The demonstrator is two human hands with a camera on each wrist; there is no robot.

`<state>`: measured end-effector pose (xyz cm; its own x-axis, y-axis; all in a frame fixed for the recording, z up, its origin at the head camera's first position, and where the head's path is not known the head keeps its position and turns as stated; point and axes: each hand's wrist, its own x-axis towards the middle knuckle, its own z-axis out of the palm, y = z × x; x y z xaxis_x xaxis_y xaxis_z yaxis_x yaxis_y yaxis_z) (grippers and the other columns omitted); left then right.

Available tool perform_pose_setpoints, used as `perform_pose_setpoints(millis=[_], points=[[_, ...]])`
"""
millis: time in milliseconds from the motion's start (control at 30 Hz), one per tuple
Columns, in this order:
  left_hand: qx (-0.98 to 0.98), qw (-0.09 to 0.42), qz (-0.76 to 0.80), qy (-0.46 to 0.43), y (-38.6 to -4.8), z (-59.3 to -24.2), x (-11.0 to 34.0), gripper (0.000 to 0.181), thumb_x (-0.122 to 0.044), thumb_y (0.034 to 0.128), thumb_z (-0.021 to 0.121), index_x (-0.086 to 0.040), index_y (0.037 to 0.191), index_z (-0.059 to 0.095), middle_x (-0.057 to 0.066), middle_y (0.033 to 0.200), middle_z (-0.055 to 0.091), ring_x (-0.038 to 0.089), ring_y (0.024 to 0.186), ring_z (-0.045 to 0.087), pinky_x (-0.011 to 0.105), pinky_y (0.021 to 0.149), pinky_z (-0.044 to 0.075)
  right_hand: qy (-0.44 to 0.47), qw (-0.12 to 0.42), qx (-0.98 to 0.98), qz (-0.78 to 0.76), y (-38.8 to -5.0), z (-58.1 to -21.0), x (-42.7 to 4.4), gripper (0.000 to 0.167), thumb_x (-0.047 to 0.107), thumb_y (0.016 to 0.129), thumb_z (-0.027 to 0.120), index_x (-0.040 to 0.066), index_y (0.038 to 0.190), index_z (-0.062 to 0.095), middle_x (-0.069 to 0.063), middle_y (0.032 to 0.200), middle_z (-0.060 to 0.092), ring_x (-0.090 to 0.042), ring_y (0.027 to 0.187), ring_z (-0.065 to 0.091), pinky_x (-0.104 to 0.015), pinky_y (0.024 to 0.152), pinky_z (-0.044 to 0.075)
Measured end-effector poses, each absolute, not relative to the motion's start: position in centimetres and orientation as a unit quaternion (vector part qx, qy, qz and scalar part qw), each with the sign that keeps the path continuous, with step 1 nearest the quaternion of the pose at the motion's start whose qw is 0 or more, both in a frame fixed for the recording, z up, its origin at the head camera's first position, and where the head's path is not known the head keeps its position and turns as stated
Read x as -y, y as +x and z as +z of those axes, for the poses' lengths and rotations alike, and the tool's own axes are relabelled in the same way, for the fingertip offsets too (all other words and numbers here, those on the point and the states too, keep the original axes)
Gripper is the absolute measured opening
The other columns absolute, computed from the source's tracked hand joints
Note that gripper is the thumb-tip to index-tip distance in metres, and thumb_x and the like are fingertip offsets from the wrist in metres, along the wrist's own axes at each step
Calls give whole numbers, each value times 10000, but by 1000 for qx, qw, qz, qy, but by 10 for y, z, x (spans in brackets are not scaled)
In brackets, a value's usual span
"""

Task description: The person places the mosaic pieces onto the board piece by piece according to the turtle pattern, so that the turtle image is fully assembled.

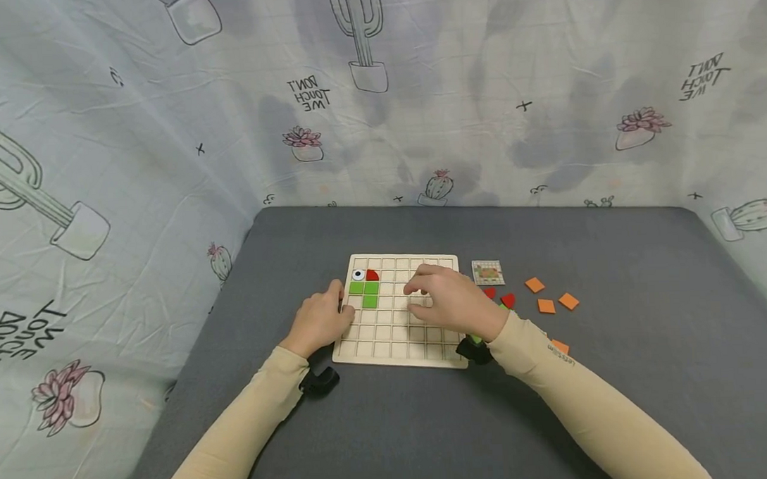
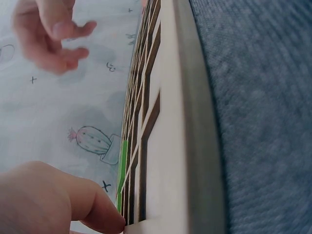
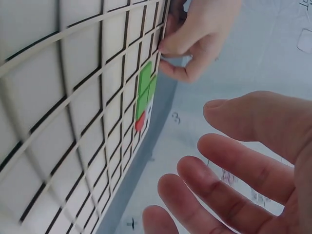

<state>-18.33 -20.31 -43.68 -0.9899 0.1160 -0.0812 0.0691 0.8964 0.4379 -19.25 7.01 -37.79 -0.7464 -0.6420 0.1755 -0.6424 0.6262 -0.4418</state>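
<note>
A light wooden grid board (image 1: 387,345) lies on the grey table. My left hand (image 1: 319,321) holds the board's left edge, its thumb and index finger at the rim. My right hand (image 1: 452,300) hovers over the board's right half with fingers loosely bent and apart; the right wrist view shows nothing between them. In the upper left cells sit a round white eye piece (image 1: 358,275), a red rounded piece (image 1: 372,275) and several green squares (image 1: 370,301). The right hand and forearm cover part of the board's right side.
Right of the board lies a small picture card (image 1: 487,272). Red pieces (image 1: 508,301) lie beside it, and several orange squares (image 1: 546,306) are scattered farther right. One orange piece (image 1: 560,346) and some green are partly hidden by the right sleeve. A patterned cloth (image 1: 417,125) hangs behind.
</note>
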Motion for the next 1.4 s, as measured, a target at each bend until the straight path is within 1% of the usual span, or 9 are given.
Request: perform_pose_setpoints(millis=[233, 500, 567, 733, 767, 800, 1100, 1233, 1400], points=[[-971, 53, 228, 51, -184, -437, 203, 190, -222, 993, 574, -72, 1086, 504, 21, 613, 431, 162, 472, 369, 293, 452, 253, 336, 24, 909, 246, -183, -376, -105, 221, 167, 906, 795, 62, 1099, 773, -69, 1067, 703, -218, 919, 697, -337, 752, 553], [-971, 53, 228, 53, -183, -437, 204, 186, -229, 991, 570, -83, 1083, 503, 27, 622, 441, 173, 494, 380, 304, 468, 264, 314, 49, 914, 253, -176, -376, -136, 182, 114, 907, 778, 58, 1079, 769, -86, 1040, 713, -227, 865, 683, -341, 706, 520], [-971, 55, 228, 51, -182, -437, 204, 185, -228, 989, 570, -82, 1080, 502, 25, 618, 435, 174, 493, 377, 305, 469, 262, 308, 58, 915, 254, -174, -376, -142, 173, 105, 905, 774, 68, 1074, 773, -89, 1071, 724, -263, 955, 710, -330, 691, 515], [-971, 55, 228, 51, -182, -437, 204, 188, -227, 989, 571, -79, 1084, 505, 24, 615, 433, 171, 490, 374, 304, 463, 262, 295, 67, 919, 252, -171, -376, -161, 188, 84, 900, 782, 94, 1087, 778, -90, 1110, 725, -253, 930, 712, -292, 638, 494], [-971, 55, 228, 52, -182, -437, 204, 189, -227, 989, 570, -79, 1087, 506, 23, 614, 432, 169, 489, 372, 302, 462, 260, 292, 67, 920, 252, -171, -376, -165, 190, 77, 900, 779, 97, 1089, 778, -86, 1100, 718, -229, 873, 699, -286, 626, 489], [-971, 54, 227, 52, -182, -437, 204, 190, -226, 990, 569, -77, 1090, 507, 22, 615, 431, 167, 488, 371, 300, 461, 260, 292, 67, 920, 251, -171, -376, -168, 193, 63, 900, 775, 91, 1091, 777, -85, 1074, 712, -216, 831, 686, -290, 637, 498], [-970, 55, 229, 54, -183, -436, 204, 194, -222, 992, 570, -73, 1099, 508, 5, 602, 408, 150, 478, 345, 292, 456, 248, 256, 75, 932, 246, -173, -373, -194, 201, 75, 927, 739, 73, 1125, 770, -75, 1081, 723, -244, 915, 680, -329, 660, 496], [-970, 55, 229, 55, -183, -435, 204, 191, -224, 993, 572, -75, 1092, 503, 1, 598, 401, 147, 474, 337, 291, 452, 244, 245, 77, 934, 248, -175, -371, -201, 212, 56, 916, 747, 73, 1127, 764, -90, 1084, 721, -244, 912, 676, -328, 649, 491], [-969, 58, 232, 54, -182, -435, 205, 201, -239, 995, 576, -80, 1091, 499, 1, 600, 401, 150, 475, 339, 293, 453, 247, 239, 75, 937, 241, -178, -371, -207, 224, 51, 913, 753, 68, 1137, 759, -101, 1081, 721, -261, 917, 678, -372, 676, 505]])
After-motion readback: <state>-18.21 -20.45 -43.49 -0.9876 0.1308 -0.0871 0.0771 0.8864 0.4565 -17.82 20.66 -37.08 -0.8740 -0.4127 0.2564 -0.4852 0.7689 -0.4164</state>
